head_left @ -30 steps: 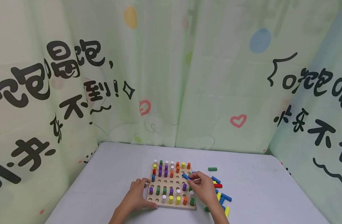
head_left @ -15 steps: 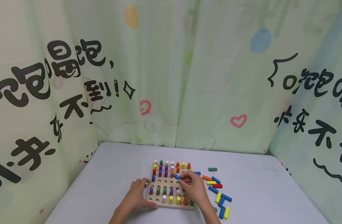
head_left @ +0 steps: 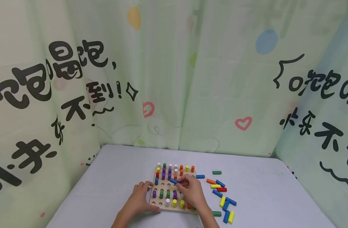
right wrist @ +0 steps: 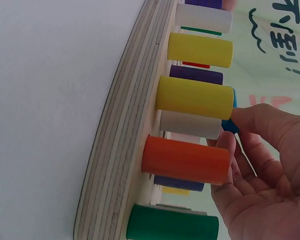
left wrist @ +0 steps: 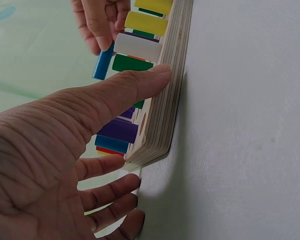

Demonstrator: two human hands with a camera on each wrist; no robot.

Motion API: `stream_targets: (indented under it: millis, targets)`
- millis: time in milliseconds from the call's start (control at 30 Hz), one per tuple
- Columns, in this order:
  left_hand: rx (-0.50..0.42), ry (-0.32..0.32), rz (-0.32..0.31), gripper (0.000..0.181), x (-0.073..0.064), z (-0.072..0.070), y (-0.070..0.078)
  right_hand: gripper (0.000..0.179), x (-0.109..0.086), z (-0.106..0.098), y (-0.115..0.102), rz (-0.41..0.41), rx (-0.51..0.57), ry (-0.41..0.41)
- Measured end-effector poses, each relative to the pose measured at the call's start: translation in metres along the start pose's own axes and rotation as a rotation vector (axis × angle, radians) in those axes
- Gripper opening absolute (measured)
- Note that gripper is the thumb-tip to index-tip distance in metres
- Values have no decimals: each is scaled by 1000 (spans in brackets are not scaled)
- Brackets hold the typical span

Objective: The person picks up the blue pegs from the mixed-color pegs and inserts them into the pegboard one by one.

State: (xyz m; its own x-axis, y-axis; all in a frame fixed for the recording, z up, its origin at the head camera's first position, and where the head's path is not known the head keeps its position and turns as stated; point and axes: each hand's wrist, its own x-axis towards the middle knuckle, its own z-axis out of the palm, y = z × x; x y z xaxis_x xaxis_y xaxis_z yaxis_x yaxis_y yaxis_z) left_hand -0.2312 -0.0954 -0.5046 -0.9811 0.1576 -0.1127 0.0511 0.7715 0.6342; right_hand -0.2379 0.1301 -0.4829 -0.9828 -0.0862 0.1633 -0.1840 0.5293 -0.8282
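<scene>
Before a green curtain (head_left: 219,95), at a white table (head_left: 119,164) with thirteen loose pegs (head_left: 221,189), our right hand (head_left: 192,190) is pinching one blue peg (head_left: 174,181) above one pegboard (right wrist: 121,125); our left hand (head_left: 136,198), fingers apart, is touching its edge.

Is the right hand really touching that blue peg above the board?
Touching: the left wrist view shows the right hand gripping one end of the blue peg.

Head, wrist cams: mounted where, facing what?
Head: on head, facing forward and down at pale plywood pegboard; left hand, right hand, forearms show.
Left wrist: on that wrist, facing pegboard edge; left hand, right fingers show.
Right wrist: on that wrist, facing coloured cylindrical pegs; right hand shows.
Both wrist views share blue peg pinched by right hand.
</scene>
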Motion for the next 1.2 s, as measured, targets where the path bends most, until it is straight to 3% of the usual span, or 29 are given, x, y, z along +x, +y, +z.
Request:
stream_targets:
  millis: [400, 633, 1200]
  targets:
    - [3, -2, 32, 85, -2, -2, -1, 12, 6, 15, -6, -4, -42, -26]
    - [-1, 7, 53, 84, -3, -3, -1, 8, 12, 22, -7, -61, -52, -34]
    - [4, 5, 55, 84, -3, -3, -2, 12, 21, 35, -11, -84, -40, -64]
